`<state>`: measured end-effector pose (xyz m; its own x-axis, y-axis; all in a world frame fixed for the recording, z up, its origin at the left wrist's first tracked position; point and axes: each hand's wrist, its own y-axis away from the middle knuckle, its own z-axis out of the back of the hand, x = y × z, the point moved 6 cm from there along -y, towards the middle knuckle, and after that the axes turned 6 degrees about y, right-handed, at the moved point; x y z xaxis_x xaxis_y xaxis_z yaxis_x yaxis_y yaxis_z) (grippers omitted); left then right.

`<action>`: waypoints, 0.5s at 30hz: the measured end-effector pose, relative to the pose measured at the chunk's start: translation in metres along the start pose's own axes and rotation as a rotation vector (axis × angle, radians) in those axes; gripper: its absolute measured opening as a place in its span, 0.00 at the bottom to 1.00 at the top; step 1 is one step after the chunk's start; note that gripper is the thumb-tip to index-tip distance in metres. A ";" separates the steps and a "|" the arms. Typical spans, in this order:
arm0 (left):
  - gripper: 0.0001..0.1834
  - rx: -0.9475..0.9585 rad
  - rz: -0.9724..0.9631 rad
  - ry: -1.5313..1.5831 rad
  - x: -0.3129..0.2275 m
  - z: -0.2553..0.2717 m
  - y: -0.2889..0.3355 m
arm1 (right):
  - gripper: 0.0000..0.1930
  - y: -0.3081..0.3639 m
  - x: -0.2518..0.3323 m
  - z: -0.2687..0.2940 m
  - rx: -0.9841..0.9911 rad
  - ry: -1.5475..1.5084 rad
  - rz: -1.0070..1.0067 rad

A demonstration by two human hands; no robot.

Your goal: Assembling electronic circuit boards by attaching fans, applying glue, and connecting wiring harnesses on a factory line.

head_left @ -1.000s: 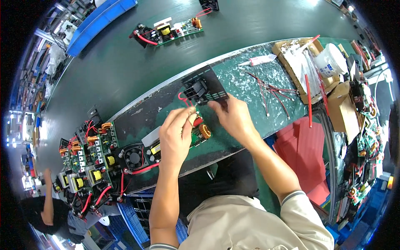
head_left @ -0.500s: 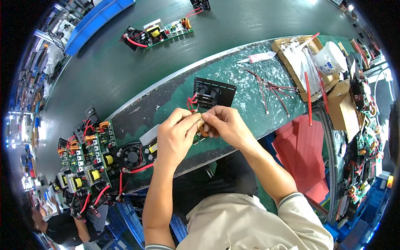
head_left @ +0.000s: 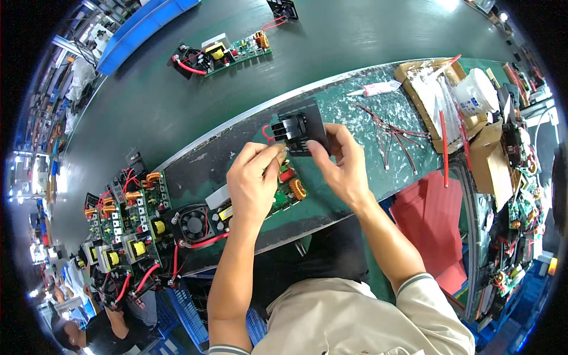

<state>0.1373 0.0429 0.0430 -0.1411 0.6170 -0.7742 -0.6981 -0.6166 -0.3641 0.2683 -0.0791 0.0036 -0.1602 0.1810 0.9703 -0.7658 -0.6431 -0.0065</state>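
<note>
My right hand (head_left: 346,168) grips the lower right corner of a black panel (head_left: 316,121), thumb in front and fingers round its edge. Black sockets (head_left: 289,128) jut from the panel's left face, and a red wire (head_left: 267,131) loops beside them. Just left of the panel, my left hand (head_left: 254,180) is closed in a pinch; what its fingertips hold is hidden. Beneath the left hand lies a green circuit board (head_left: 278,202), partly covered, with a copper coil (head_left: 297,189) at its right end. A black fan (head_left: 193,223) and a thick red cable (head_left: 210,241) show at its left end.
Several similar boards (head_left: 139,225) stand crowded at the left. Another assembly (head_left: 236,56) lies on the far green surface. On the right are a glue tube (head_left: 378,89), loose wires (head_left: 393,130), a cardboard box (head_left: 408,77), a white tub (head_left: 476,92) and red sheets (head_left: 429,222). A co-worker (head_left: 100,325) is at lower left.
My right hand has moved from beside the left fingertips to the panel's corner. The panel has been turned and tilted up. The copper coil is now uncovered.
</note>
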 end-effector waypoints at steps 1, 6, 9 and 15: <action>0.10 -0.001 -0.026 -0.013 0.001 -0.001 0.000 | 0.23 0.000 0.007 -0.005 0.002 0.050 0.194; 0.08 0.011 -0.021 -0.032 0.001 -0.006 -0.003 | 0.27 0.003 0.006 -0.023 0.000 0.184 0.419; 0.08 0.043 0.077 -0.022 -0.001 -0.006 -0.007 | 0.26 -0.005 -0.001 -0.032 0.061 0.129 0.351; 0.07 -0.013 0.113 0.039 0.001 0.000 -0.009 | 0.11 -0.020 -0.004 -0.036 0.093 -0.041 0.088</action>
<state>0.1432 0.0492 0.0453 -0.1913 0.5239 -0.8300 -0.6697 -0.6879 -0.2798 0.2618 -0.0406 -0.0086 -0.1978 0.0915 0.9760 -0.6881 -0.7220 -0.0718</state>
